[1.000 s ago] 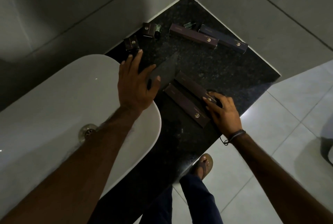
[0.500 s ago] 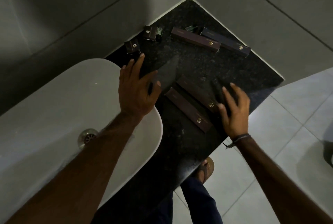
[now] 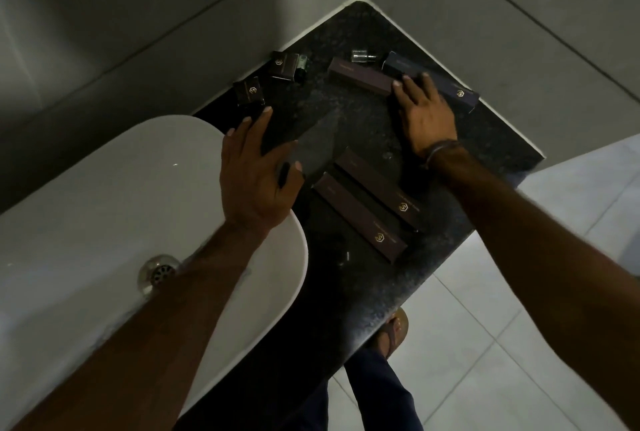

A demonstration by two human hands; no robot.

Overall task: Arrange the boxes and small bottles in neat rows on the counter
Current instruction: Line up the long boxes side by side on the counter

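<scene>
Two long brown boxes [image 3: 375, 184] [image 3: 360, 217] lie side by side near the counter's front edge. My left hand [image 3: 256, 174] grips the near end of a dark long box [image 3: 315, 146] lying on the counter beside them. At the back lie another brown box [image 3: 358, 77] and a dark blue box [image 3: 440, 86]. My right hand [image 3: 426, 115] rests there with fingers spread, its thumb at the brown box's right end and its fingers over the blue box. Two small boxes [image 3: 284, 65] [image 3: 249, 92], a greenish small bottle [image 3: 303, 63] and a clear small bottle [image 3: 363, 56] stand along the back wall.
The black granite counter [image 3: 346, 292] fills a tiled corner. A white basin [image 3: 104, 209] with a drain takes up the left. At the right and front the counter drops off to a tiled floor, where my sandalled foot [image 3: 394, 330] shows.
My right hand left the front pair of brown boxes and reached to the back boxes. My left hand stayed on the dark box.
</scene>
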